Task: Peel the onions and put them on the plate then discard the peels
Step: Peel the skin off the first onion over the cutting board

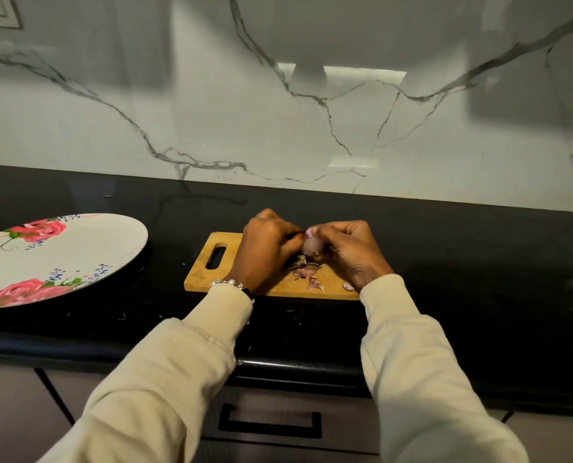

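1. The right hand [348,252] curls round a small pink onion [312,243], its fingers closed on the bulb's right side and its thumb over the top, just above the cutting board [208,279].

2. The left hand [265,248] meets the onion from the other side, fingers bent inward and pinching at the bulb's upper left – most likely a strip of skin, though the pinched piece itself is too dark and small to make out.

3. The onion sits between the two hands, touching both, over the board's middle. Its long axis seems to run roughly upright, the paler end up, but the fingers hide too much to be sure.

4. Loose peels [306,272] lie on the board directly under the onion, with a few more scraps toward the board's near edge.

5. The floral plate [78,259] lies well to the left of the board on the black counter [478,262], apart from it; no onions show on the part in view.

6. The judgement: peeling is in hand, and the move to the plate goes leftward from the board – so the left hand is the nearer one, while the right is the one carrying the bulb.

7. If the right hand makes the transfer, it must cross over the board's handle end.
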